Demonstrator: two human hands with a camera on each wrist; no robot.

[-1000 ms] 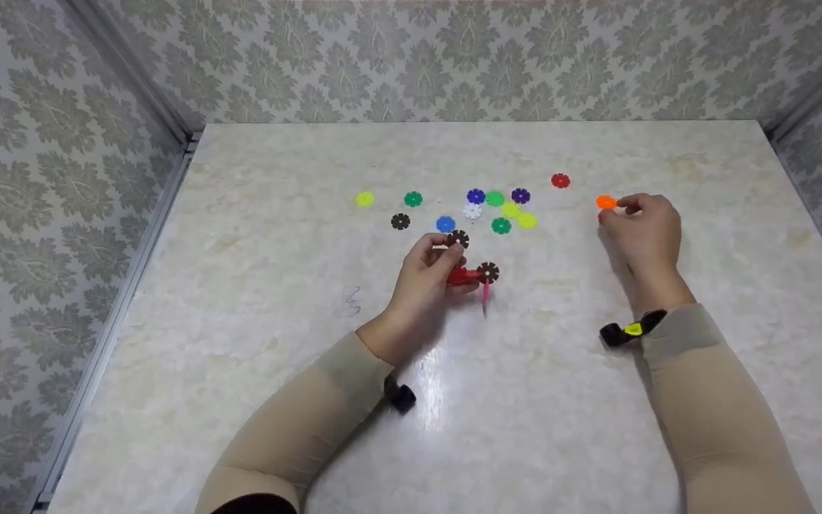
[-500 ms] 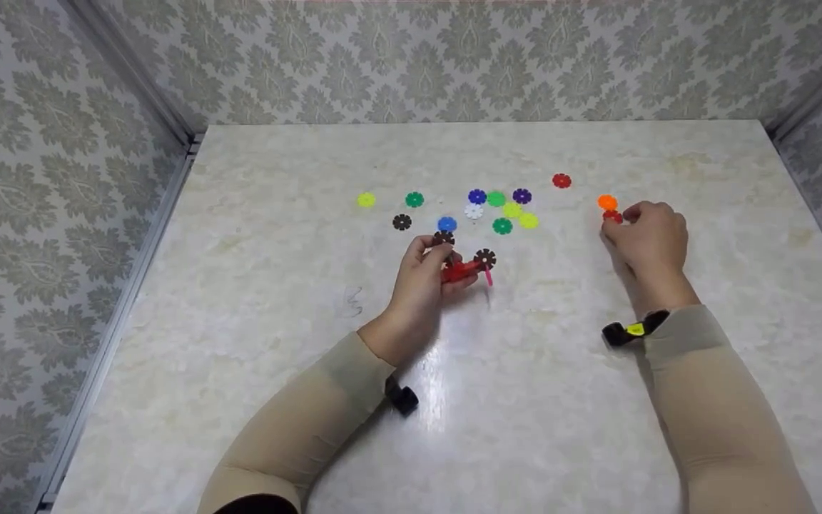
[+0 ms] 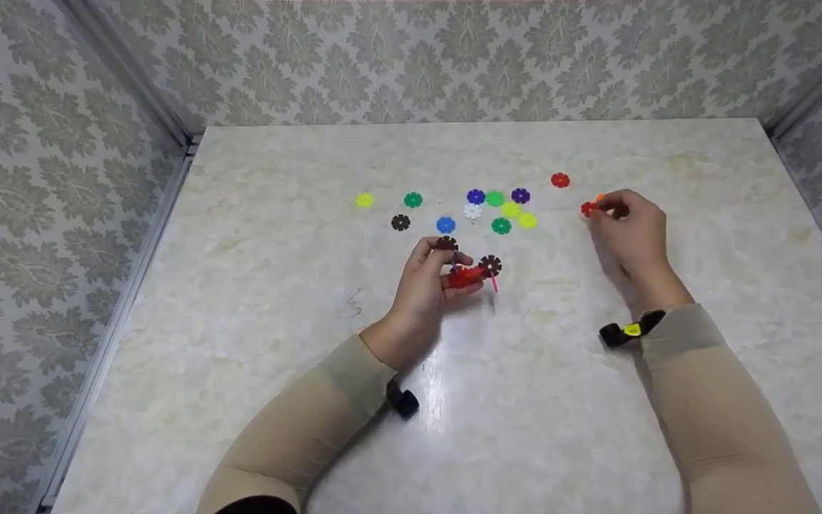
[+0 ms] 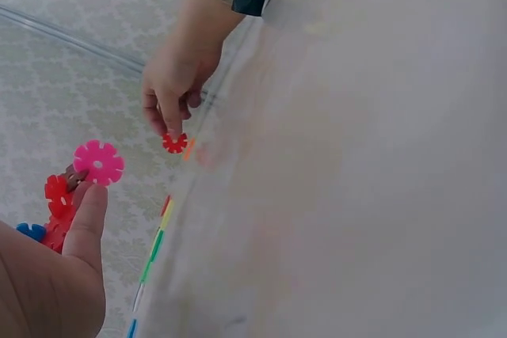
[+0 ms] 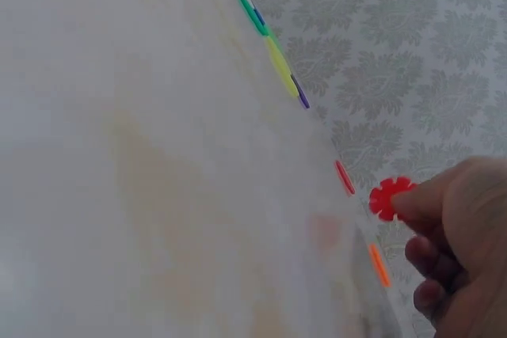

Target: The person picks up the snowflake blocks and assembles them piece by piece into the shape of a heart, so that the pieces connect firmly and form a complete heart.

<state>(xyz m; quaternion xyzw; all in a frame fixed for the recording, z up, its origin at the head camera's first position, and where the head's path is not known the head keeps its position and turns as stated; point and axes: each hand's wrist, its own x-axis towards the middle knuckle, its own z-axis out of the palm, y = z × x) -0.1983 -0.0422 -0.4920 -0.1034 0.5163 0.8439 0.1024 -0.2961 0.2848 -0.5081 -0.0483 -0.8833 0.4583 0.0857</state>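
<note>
My left hand point(image 3: 414, 285) grips a joined cluster of notched plastic discs. Red discs point(image 3: 465, 277) form its middle, with a brown disc point(image 3: 489, 266) at the right and another brown disc point(image 3: 447, 244) on top. In the left wrist view, a pink disc point(image 4: 99, 162) stands at the thumb tip and a blue disc point(image 4: 32, 232) shows lower down. My right hand point(image 3: 639, 232) pinches a single red disc point(image 5: 388, 198) between thumb and finger, raised off the table. An orange disc point(image 5: 379, 265) lies beneath that hand, partly hidden in the head view.
Loose notched discs lie across the table's far half: a red disc point(image 3: 560, 180), purple disc point(image 3: 521, 195), white disc point(image 3: 473, 211), blue disc point(image 3: 446, 225), black disc point(image 3: 401, 222) and several green and yellow ones. Patterned walls point(image 3: 425, 64) enclose the table point(image 3: 525, 400).
My right hand has picked up the red disc from beside the orange one and shifted it slightly left. The disc cluster in my left hand has tilted a little.
</note>
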